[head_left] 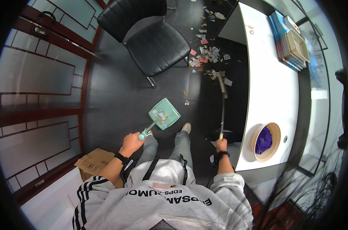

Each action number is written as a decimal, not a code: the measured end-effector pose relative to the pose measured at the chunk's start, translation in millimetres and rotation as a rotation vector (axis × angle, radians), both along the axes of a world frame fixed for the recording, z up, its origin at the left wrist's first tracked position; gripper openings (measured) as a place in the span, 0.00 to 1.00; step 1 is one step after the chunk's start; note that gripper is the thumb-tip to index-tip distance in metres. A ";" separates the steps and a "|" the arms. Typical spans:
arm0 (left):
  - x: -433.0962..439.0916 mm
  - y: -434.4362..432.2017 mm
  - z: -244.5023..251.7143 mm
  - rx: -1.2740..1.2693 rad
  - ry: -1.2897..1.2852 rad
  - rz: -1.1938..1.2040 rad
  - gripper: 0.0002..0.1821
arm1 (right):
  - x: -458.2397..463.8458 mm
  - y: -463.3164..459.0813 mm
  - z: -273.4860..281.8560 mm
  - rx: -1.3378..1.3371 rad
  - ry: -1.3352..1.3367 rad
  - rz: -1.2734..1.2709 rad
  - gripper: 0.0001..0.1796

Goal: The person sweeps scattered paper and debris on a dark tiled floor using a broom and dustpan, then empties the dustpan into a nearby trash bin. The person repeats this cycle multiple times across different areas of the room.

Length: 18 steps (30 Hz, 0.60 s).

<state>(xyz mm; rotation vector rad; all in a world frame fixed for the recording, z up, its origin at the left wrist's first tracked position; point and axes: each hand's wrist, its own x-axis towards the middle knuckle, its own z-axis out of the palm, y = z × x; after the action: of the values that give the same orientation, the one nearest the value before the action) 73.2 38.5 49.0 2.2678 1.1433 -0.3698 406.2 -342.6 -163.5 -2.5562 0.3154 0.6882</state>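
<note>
My left hand (pixel 133 143) is closed around the handle of a green plastic dustpan (pixel 171 112), whose pan lies in front of my shoes with scraps in it. My right hand (pixel 221 145) grips the handle of a broom (pixel 222 86); its head, slightly blurred, is beside the nearer bits of a pile of torn paper scraps (pixel 211 54) on the dark floor. A few small scraps (pixel 187 102) lie between the dustpan and the broom. More litter is strewn farther off, along the base of the white-topped desk.
A black chair (pixel 159 43) stands ahead, left of the pile. Along the right runs a white desk (pixel 273 95) with a beige bin (pixel 277 143) holding purple plastic, and stacked folders (pixel 286 43). Red-framed glass doors (pixel 42 69) line the left; a cardboard box (pixel 96 161) sits near my left elbow.
</note>
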 end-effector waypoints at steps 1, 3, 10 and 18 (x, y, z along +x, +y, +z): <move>7.5 -2.8 3.4 0.004 0.012 0.004 0.17 | 25.8 6.7 -3.1 0.049 0.047 0.039 0.14; 19.4 -8.7 10.0 -0.003 0.030 0.020 0.17 | 72.1 31.7 -13.6 -0.004 0.030 -0.014 0.15; 42.1 -6.0 16.4 0.061 -0.042 0.001 0.17 | 114.4 67.6 -46.3 0.004 0.311 -0.159 0.14; 42.8 -2.4 24.0 0.010 0.031 0.021 0.17 | -32.7 52.9 36.2 -0.310 0.332 0.259 0.15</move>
<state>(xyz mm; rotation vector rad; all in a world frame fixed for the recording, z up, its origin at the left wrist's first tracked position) 116.0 36.1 73.0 2.2645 1.1857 -0.3928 373.6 -289.7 -127.3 -2.7989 0.2126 1.2540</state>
